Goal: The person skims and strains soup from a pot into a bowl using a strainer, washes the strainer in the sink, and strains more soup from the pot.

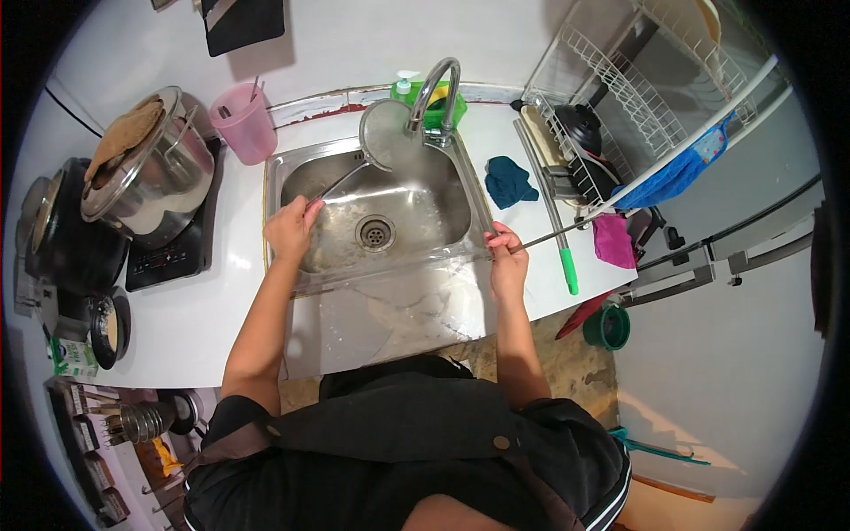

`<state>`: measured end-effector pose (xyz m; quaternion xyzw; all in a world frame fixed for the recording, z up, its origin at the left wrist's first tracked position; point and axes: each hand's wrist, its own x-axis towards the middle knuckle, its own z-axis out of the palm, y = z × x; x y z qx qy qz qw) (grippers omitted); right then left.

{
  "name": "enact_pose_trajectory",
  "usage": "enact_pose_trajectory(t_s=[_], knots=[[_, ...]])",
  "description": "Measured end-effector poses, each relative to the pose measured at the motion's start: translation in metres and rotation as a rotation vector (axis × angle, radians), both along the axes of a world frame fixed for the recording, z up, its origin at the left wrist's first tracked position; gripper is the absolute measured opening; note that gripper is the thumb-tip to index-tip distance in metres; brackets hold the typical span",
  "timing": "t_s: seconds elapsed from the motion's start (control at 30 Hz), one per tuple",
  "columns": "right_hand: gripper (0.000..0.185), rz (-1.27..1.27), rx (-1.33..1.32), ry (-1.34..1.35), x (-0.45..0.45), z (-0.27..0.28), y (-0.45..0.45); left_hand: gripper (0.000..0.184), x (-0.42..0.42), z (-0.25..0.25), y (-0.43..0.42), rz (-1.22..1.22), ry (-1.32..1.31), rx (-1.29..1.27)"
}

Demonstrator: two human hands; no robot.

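Note:
My left hand (292, 228) is closed on the handle of a round mesh strainer (381, 133), whose bowl is beside the faucet (447, 80) above the back of the steel sink (301, 181). The sink's drain shows below it. At the sink's right edge, my right hand (507, 259) pinches a thin dark rod (547, 237) that extends right toward the dish rack. Whether water is running from the faucet is hard to tell.
A pink cup (244, 124) and a large steel pot (159, 177) on a black cooktop (173, 258) stand left. Right are a teal cloth (511, 182), a green-handled stick (567, 270) and a white dish rack (620, 84). Green soap holder (459, 111) stands behind the faucet.

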<state>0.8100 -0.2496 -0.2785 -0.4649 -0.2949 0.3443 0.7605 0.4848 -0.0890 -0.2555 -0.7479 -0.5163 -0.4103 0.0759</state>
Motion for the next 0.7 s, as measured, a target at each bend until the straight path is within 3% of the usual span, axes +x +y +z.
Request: enact_pose_trajectory(t_s=[0.37, 0.7], knots=[[0.018, 0.019, -0.015, -0.046, -0.005, 0.004, 0.001, 0.041, 0.004, 0.009, -0.001, 0.028, 0.018, 0.029], [0.018, 0.01, -0.028, 0.03, -0.007, 0.007, -0.002, 0.045, 0.017, 0.007, -0.003, 0.069, 0.003, -0.105]])
